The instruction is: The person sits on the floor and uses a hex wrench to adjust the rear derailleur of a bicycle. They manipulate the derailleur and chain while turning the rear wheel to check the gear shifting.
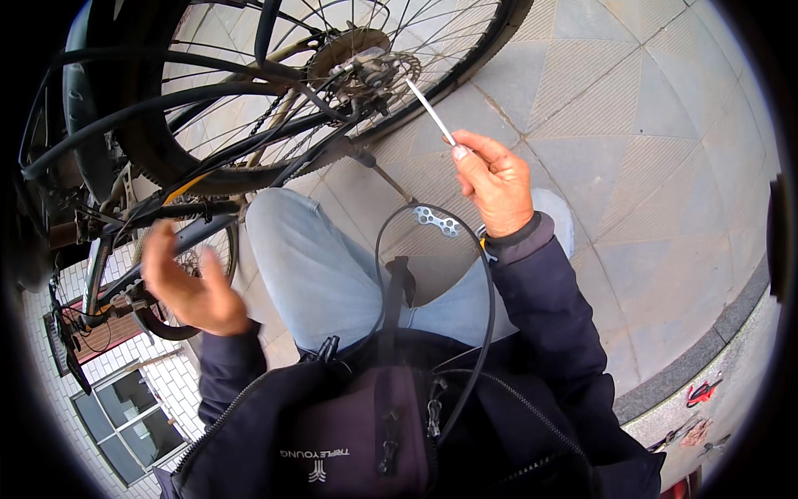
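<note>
My right hand point(499, 179) is closed in a pinch around the end of a thin, pale, straight rod point(431, 112); its exact kind I cannot make out. The rod's far tip points at the disc brake area point(378, 75) at a bicycle wheel's hub; whether it touches cannot be told. On the left, my left hand point(191, 283) hangs in the air near the bicycle frame point(204, 233), somewhat blurred, fingers apart and holding nothing. Between my knees, a flat silvery multi-hole bicycle spanner point(436, 222) lies on the paving.
The bicycle's tyre point(490, 54) and kickstand point(391, 181) are in front of me. A black cable point(490, 308) loops from my jacket over my lap. Beyond the stone kerb point(719, 345), a red-handled tool point(702, 393) and other small items lie at the lower right.
</note>
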Motion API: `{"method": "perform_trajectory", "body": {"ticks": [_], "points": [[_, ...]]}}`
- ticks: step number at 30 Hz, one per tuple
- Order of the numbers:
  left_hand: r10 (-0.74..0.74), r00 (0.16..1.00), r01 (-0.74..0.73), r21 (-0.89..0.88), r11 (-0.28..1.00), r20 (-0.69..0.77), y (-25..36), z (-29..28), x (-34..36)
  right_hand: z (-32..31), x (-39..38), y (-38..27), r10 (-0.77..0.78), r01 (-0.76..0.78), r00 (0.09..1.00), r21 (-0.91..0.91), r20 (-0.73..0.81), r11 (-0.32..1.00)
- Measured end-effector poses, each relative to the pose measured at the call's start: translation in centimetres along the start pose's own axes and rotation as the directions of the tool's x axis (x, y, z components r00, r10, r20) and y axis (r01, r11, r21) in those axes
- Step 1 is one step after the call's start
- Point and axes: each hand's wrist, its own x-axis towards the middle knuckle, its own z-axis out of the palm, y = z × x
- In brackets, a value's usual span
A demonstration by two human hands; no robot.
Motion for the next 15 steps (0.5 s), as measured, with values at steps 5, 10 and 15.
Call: {"method": "perform_trajectory", "body": {"ticks": [5,10,15], "points": [[0.047,0.897,0.032,-0.17,0.985,0.44,4.0,5.7,-1.6,0.3,0.7,0.1,-0.026,0.026,0.999,-0.01,-0.04,1.0],[-0.119,0.733,0.442,-0.336,0.832,0.67,5.6,12.0,0.2,0.8,0.8,-0.3,0.011,-0.009,0.997,0.024,-0.073,1.0],[-0.265,0.607,0.691,-0.333,0.641,0.749,5.9,17.0,1.3,1.0,1.6,0.3,-0.012,0.017,0.996,0.058,-0.087,0.998]]}}
